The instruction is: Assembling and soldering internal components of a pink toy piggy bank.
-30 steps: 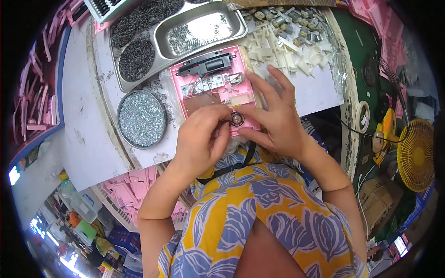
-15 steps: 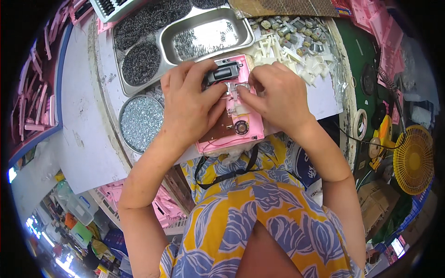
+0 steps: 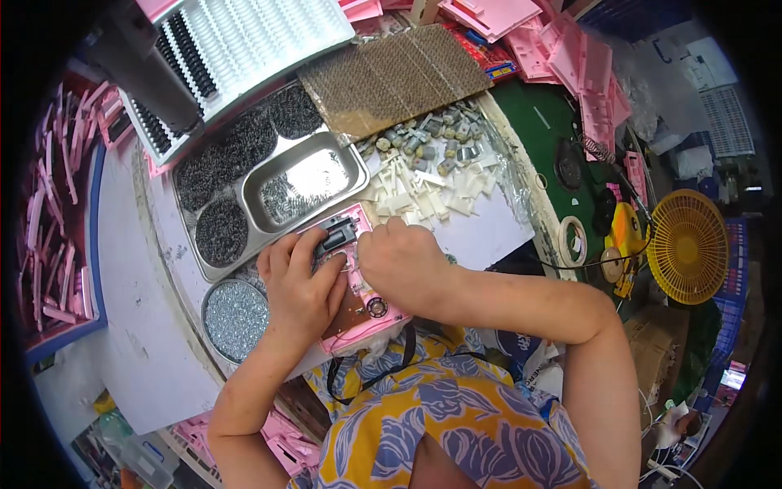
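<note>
A pink plastic casing [image 3: 368, 330] lies tilted on the work surface close to my body. Inside it are a black rectangular part [image 3: 336, 235], a brown panel [image 3: 342, 321], a small round dark part [image 3: 376, 307] and thin wires. My left hand [image 3: 300, 293] is curled over the casing's left side, its fingers along the black part and its thumb near a small clear piece [image 3: 347, 261]. My right hand [image 3: 405, 265] is closed over the casing's right side, knuckles up; its fingertips and anything in them are hidden.
Behind the casing stands a metal tray [image 3: 358, 173] with black springs. White plastic parts [image 3: 423, 189] and small motors [image 3: 440, 134] are heaped to its right. A round tin [image 3: 205, 326] of small silvery pieces sits left of my hand. A yellow fan [image 3: 688, 244] stands far right.
The view has shifted, showing more of the table's far side. My right hand has turned knuckles up and closed, its forearm now reaching in from the right. My left hand stays at the casing.
</note>
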The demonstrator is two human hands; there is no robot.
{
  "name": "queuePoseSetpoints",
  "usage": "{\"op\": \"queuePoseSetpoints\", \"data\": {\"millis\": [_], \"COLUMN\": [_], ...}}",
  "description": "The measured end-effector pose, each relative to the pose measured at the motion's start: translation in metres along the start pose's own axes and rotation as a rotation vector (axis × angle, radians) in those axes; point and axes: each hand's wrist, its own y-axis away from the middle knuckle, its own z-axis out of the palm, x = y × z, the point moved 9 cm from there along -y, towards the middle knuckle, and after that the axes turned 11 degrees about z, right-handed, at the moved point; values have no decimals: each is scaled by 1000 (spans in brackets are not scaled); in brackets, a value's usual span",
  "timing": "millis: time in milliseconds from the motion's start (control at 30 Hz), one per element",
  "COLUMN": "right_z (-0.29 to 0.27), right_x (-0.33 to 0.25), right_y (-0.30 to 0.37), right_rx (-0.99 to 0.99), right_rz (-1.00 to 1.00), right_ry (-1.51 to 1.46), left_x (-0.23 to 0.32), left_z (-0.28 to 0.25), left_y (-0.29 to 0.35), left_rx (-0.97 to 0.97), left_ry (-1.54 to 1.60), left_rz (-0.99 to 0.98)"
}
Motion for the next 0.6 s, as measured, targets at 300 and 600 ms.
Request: {"op": "queuePoseSetpoints", "data": {"millis": [300,600], "right_z": [-17,-10], "right_x": [42,51], "right_y": [12,14], "right_rx": [73,130], "right_rz": [190,251], "right_ry": [-379,-519], "left_x": [5,5], "left_z": [0,0], "left_y": [0,-5], "left_rx": [43,72], "left_ry": [98,71], "left_rz": [55,101]}}
